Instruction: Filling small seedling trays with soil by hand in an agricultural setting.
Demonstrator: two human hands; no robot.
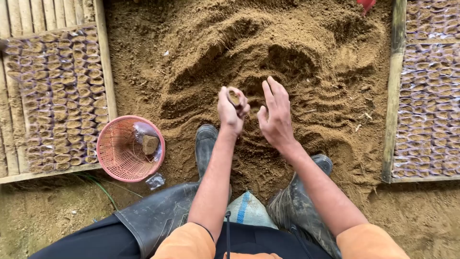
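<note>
Resting inside left fingers (238, 106): soil-filled bag (234, 98)

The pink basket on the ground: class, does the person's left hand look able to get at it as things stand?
Probably yes: the pink basket lies open-topped on that side with nothing between, though the left hand already grips a small soil-filled bag.

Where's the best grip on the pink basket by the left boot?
Probably the rim of the pink basket, from above. It sits upright and open on the soil, rim fully exposed, with the wooden frame close on its far-left side. The near-right rim looks freest.
</note>
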